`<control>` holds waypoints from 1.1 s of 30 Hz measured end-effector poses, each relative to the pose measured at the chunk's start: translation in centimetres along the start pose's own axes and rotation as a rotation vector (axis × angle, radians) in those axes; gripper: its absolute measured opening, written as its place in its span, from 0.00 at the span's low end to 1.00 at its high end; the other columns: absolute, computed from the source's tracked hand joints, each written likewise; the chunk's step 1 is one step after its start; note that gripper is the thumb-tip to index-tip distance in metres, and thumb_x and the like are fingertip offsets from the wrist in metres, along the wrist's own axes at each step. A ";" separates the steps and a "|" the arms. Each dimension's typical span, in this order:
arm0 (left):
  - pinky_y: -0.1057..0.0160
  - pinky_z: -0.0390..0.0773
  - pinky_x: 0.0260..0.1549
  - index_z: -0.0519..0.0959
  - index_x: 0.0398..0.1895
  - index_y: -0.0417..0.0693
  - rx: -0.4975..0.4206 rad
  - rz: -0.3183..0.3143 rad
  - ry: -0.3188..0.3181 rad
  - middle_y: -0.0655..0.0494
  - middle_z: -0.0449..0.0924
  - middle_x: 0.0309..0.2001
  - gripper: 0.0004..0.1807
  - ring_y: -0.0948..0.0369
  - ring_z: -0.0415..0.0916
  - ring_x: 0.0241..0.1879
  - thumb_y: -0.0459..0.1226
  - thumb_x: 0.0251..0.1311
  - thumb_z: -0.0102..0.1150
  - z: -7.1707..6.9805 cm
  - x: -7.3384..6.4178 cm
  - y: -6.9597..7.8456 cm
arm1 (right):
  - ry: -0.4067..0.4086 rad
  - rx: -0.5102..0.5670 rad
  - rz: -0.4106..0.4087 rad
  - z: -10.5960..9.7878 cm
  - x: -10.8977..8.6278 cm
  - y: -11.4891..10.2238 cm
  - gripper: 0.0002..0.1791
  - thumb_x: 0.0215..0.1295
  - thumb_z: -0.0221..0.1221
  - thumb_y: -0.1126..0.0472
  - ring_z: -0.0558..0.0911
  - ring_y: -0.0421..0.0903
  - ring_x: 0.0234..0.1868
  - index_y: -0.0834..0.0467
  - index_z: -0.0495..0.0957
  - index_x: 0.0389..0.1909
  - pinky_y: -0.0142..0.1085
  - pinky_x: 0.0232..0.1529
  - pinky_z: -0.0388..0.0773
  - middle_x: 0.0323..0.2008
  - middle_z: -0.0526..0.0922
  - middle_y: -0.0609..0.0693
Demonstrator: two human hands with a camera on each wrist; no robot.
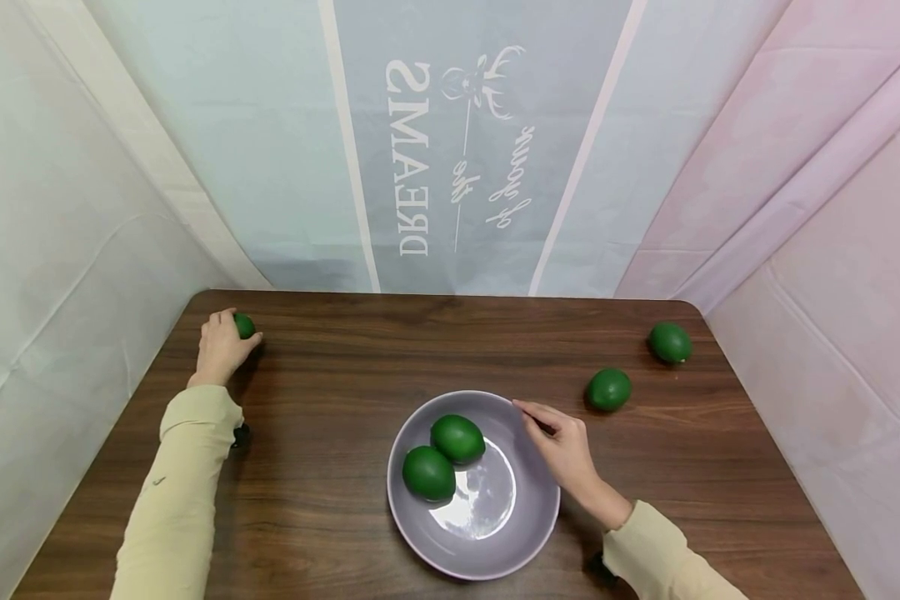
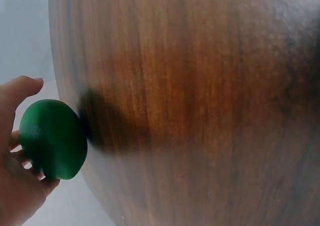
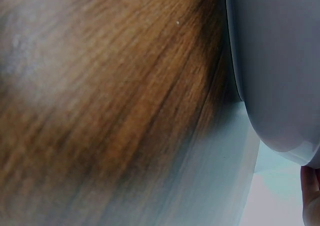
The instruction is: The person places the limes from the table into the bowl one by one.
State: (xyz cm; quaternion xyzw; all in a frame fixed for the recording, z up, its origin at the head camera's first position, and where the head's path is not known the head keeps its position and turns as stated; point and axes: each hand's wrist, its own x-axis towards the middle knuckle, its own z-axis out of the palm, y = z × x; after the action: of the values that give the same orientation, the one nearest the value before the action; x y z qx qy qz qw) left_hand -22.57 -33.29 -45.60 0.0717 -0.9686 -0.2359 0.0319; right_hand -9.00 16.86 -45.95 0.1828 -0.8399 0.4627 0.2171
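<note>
At the far left corner of the table, my left hand (image 1: 221, 343) is around a green lime (image 1: 245, 326), its fingers beside and behind the fruit. In the left wrist view the thumb stands apart from the lime (image 2: 56, 138), which sits low by the wood. My right hand (image 1: 566, 448) pinches the rim of a grey-purple bowl (image 1: 521, 533) at its upper right side. The right wrist view has the bowl's outer wall (image 3: 280, 61) with fingertips (image 3: 310, 188) at its rim. Two limes (image 1: 457, 439) (image 1: 429, 473) lie touching inside the bowl, on its left side.
One lime (image 1: 609, 389) lies on the table right of the bowl, and another lime (image 1: 670, 342) sits near the far right corner. The dark wooden table (image 1: 330, 358) meets a printed curtain (image 1: 457, 275) behind; pale cloth hangs at both sides.
</note>
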 end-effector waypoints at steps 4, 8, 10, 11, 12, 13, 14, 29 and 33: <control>0.35 0.59 0.48 0.50 0.63 0.23 0.006 0.002 -0.005 0.22 0.50 0.57 0.37 0.30 0.50 0.54 0.38 0.59 0.53 0.0 0.0 0.0 | -0.005 0.004 -0.002 0.0 0.0 0.0 0.14 0.52 0.60 0.76 0.82 0.40 0.40 0.60 0.84 0.38 0.19 0.40 0.73 0.36 0.84 0.51; 0.35 0.61 0.47 0.50 0.63 0.24 0.005 0.002 -0.006 0.22 0.50 0.57 0.37 0.30 0.50 0.53 0.38 0.59 0.53 0.0 -0.1 0.0 | -0.007 0.002 -0.004 0.0 0.0 0.1 0.14 0.52 0.60 0.76 0.82 0.40 0.40 0.60 0.84 0.38 0.19 0.40 0.73 0.36 0.84 0.52; 0.35 0.61 0.46 0.49 0.63 0.24 0.003 0.001 -0.012 0.22 0.50 0.57 0.37 0.29 0.51 0.52 0.38 0.59 0.53 0.0 -0.2 -0.1 | -0.007 -0.002 -0.008 -0.1 0.0 0.1 0.14 0.52 0.59 0.76 0.82 0.40 0.40 0.61 0.83 0.38 0.19 0.40 0.73 0.36 0.84 0.52; 0.35 0.62 0.46 0.50 0.63 0.24 0.001 0.000 -0.017 0.22 0.50 0.56 0.37 0.30 0.52 0.52 0.38 0.59 0.53 0.1 -0.2 -0.1 | -0.008 -0.002 -0.011 -0.1 0.0 0.1 0.14 0.52 0.59 0.76 0.81 0.40 0.40 0.61 0.83 0.39 0.19 0.40 0.73 0.36 0.84 0.52; 0.35 0.62 0.46 0.50 0.63 0.24 0.000 -0.001 -0.024 0.22 0.50 0.56 0.37 0.30 0.52 0.51 0.38 0.59 0.53 0.1 -0.3 -0.1 | -0.008 -0.001 -0.008 -0.1 0.0 0.1 0.14 0.52 0.59 0.76 0.81 0.40 0.40 0.61 0.83 0.39 0.19 0.40 0.73 0.36 0.84 0.52; 0.35 0.62 0.45 0.50 0.62 0.24 -0.001 -0.002 -0.032 0.22 0.51 0.55 0.37 0.30 0.53 0.51 0.38 0.59 0.53 0.1 -0.3 -0.2 | -0.008 0.000 -0.008 -0.1 0.0 0.1 0.14 0.52 0.59 0.76 0.82 0.40 0.40 0.61 0.83 0.39 0.19 0.40 0.73 0.36 0.84 0.52; 0.35 0.63 0.45 0.50 0.62 0.24 -0.002 -0.002 -0.042 0.22 0.51 0.55 0.37 0.30 0.53 0.50 0.38 0.59 0.54 0.2 -0.4 -0.2 | -0.007 -0.001 -0.008 -0.1 0.0 0.1 0.14 0.52 0.59 0.76 0.82 0.40 0.40 0.61 0.83 0.39 0.19 0.40 0.73 0.36 0.84 0.52; 0.36 0.65 0.42 0.49 0.62 0.24 -0.021 0.005 -0.088 0.23 0.53 0.53 0.37 0.30 0.55 0.49 0.38 0.59 0.53 0.3 -0.9 -0.5 | 0.000 0.009 0.001 -0.1 0.1 -0.2 0.14 0.52 0.59 0.76 0.82 0.43 0.39 0.60 0.84 0.39 0.19 0.40 0.73 0.36 0.84 0.51; 0.36 0.65 0.42 0.50 0.62 0.23 -0.019 0.023 -0.093 0.23 0.53 0.52 0.36 0.30 0.56 0.48 0.37 0.59 0.53 0.3 -1.0 -0.5 | -0.003 0.010 -0.002 0.0 0.0 -0.2 0.14 0.52 0.60 0.76 0.82 0.43 0.40 0.61 0.84 0.38 0.19 0.40 0.73 0.36 0.84 0.52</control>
State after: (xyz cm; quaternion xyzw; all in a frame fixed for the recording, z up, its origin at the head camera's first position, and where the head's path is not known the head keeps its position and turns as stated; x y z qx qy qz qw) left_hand -21.60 -33.47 -46.11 0.0493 -0.9675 -0.2480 -0.0100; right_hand -8.92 16.77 -45.77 0.1851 -0.8377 0.4664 0.2155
